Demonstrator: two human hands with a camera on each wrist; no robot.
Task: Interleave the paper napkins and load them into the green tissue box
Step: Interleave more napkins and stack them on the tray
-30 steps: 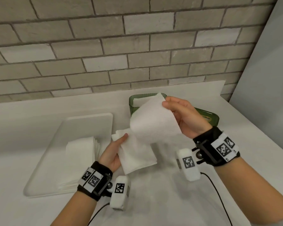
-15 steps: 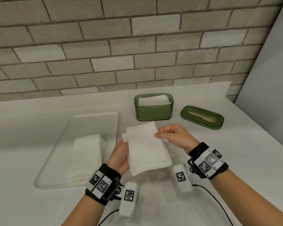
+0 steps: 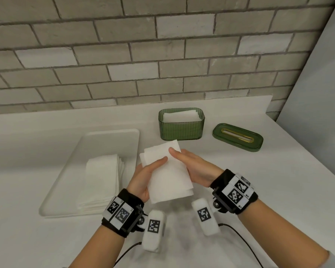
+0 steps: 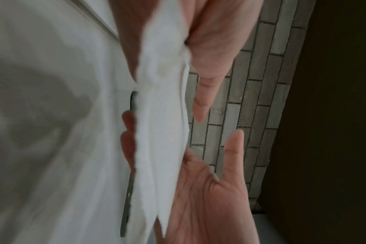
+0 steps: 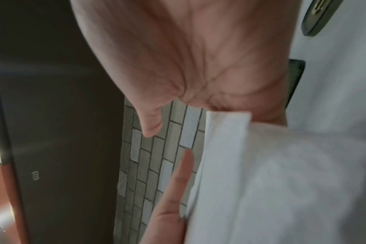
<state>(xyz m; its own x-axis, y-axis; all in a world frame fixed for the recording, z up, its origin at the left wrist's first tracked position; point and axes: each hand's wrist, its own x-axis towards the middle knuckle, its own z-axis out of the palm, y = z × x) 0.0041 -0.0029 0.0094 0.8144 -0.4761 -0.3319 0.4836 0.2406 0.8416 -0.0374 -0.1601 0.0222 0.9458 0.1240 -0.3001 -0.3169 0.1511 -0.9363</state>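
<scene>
I hold a small stack of folded white napkins (image 3: 169, 178) above the counter, between both hands. My left hand (image 3: 143, 176) grips its left edge, thumb on top and fingers underneath. My right hand (image 3: 193, 167) grips the right edge, with its thumb lying across the top sheet. In the blurred left wrist view the napkins (image 4: 161, 132) pass between the two palms. In the right wrist view the napkins (image 5: 261, 165) lie under my right palm. The green tissue box (image 3: 182, 130) stands open behind my hands, with napkins (image 3: 180, 116) lying inside.
The green lid (image 3: 238, 140) with a gold slot lies to the right of the box. A white tray (image 3: 112, 140) on the left carries a stack of folded napkins (image 3: 103, 180). A brick wall backs the counter, and a grey panel closes the right side.
My right hand brought its raised napkin down onto the stack in my left hand. Both thumbs now lie on the top sheet, and the stack has drawn closer to me.
</scene>
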